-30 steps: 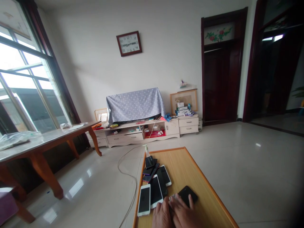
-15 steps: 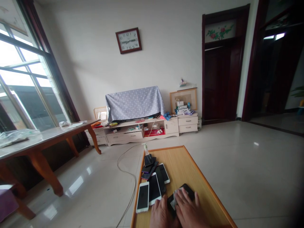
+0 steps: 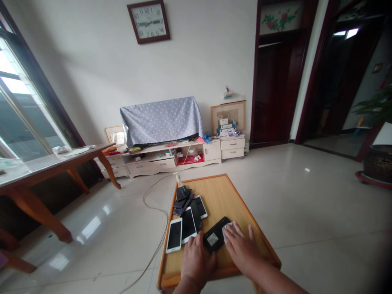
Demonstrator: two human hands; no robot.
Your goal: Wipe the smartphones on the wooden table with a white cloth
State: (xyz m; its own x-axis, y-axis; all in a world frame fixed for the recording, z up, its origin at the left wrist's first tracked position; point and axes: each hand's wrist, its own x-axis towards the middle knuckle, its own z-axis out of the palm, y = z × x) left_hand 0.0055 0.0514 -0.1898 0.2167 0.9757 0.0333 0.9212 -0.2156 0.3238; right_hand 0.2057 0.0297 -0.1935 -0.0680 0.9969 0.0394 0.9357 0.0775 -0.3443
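Note:
A black phone [image 3: 218,234] lies slanted on the small wooden table, its back with a pale label facing up. My left hand [image 3: 196,259] grips its left end, the thumb along the near edge. Under the fingers of my right hand [image 3: 240,247] is a white wipe [image 3: 227,229], pressed on the phone's right end. Left of the hands lie a white phone [image 3: 174,236], another white phone [image 3: 189,224] overlapping a dark phone [image 3: 197,215], and a smaller white phone [image 3: 201,207]. Behind them is a pile of dark phones [image 3: 183,202].
A pump bottle [image 3: 178,179] stands at the far left corner of the wooden table [image 3: 219,190]. A cable [image 3: 153,207] runs across the floor on the left. Further off are a larger table [image 3: 76,157], a cabinet [image 3: 153,165] with a cloth-covered object, and a potted plant [image 3: 379,159].
My right hand and the wipe have slid toward the phone's right end, uncovering the label. My left hand remains at the phone's left end. The view has tilted down and turned right.

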